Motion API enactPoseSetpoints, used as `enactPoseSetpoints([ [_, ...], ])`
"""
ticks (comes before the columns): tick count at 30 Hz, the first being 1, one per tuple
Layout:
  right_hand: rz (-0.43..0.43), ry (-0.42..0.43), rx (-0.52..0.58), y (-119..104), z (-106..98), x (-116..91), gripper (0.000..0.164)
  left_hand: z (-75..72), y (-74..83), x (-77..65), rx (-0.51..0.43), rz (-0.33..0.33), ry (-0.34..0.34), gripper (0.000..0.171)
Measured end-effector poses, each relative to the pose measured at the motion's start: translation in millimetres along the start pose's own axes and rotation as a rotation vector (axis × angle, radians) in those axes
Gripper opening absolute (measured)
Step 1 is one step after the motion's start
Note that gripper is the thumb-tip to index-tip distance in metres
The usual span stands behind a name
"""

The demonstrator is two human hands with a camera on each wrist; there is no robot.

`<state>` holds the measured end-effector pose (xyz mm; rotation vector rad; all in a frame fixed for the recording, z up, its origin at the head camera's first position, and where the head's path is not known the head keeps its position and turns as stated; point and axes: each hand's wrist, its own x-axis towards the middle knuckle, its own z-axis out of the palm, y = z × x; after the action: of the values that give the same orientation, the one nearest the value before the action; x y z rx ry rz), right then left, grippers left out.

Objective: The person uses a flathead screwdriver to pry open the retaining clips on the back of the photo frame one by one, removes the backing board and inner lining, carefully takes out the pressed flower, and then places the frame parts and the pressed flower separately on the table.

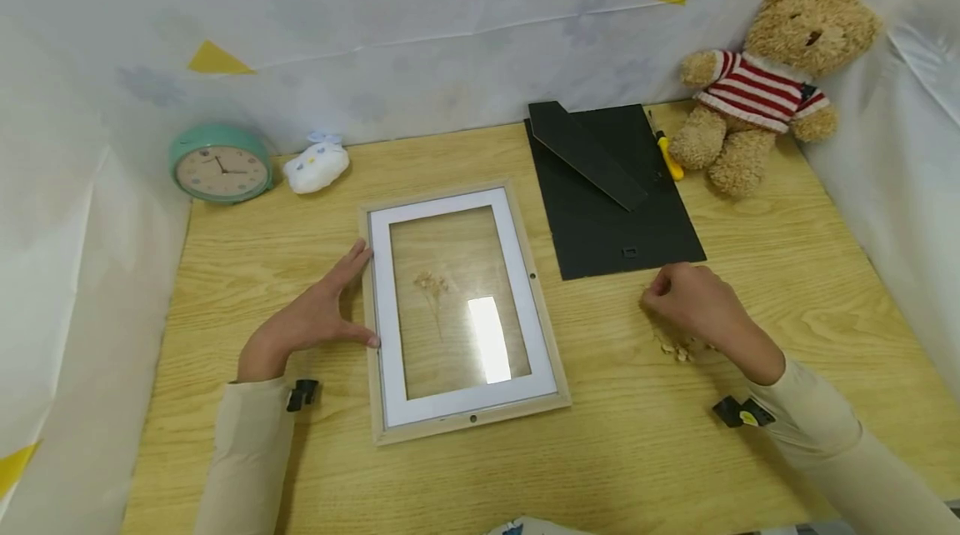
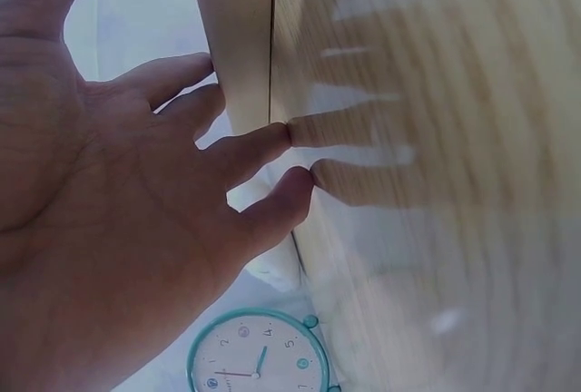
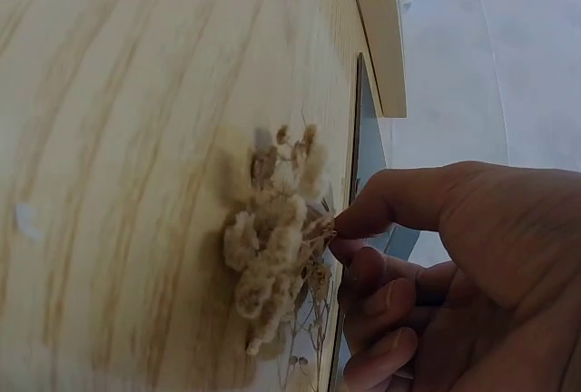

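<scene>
A light wooden picture frame [image 1: 510,410] with a white mat [image 1: 420,412] lies on the table. Inside the mat's window rests one dried flower sprig [image 1: 432,283]. My left hand [image 1: 311,314] touches the frame's left side, thumb and fingers spread; the left wrist view shows its fingertips against the wood. Right of the frame, a small heap of dried flowers [image 3: 272,256] lies on the table. My right hand [image 3: 454,256] pinches thin stems at the heap between thumb and forefinger, the other fingers curled. From the head view, the hand hides part of the heap [image 1: 678,349].
A black backing board [image 1: 592,235] with a stand leg [image 1: 585,152] lies behind the right hand. Beside it are a yellow-handled screwdriver [image 1: 669,158] and a teddy bear [image 1: 757,93]. A green clock [image 1: 221,168] and a small white plush [image 1: 318,167] stand at back left.
</scene>
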<state>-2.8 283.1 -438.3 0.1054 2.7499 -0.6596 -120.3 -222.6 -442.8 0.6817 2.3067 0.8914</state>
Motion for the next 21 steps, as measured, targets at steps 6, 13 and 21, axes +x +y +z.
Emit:
enactPoseSetpoints([
  [6, 0.0, 0.007, 0.0, 0.6, -0.5, -0.5, 0.032, 1.1, -0.1, 0.1, 0.004, -0.001, 0.005, 0.13],
  [13, 0.001, -0.002, -0.021, -5.4, -8.9, -0.7, 0.03, 0.5, -1.2, 0.7, 0.0, 0.005, 0.009, 0.13],
  [21, -0.165, 0.184, -0.141, -43.7, -29.5, 5.5, 0.021, -0.1, -1.5, -0.4, 0.011, -0.002, 0.012, 0.13],
])
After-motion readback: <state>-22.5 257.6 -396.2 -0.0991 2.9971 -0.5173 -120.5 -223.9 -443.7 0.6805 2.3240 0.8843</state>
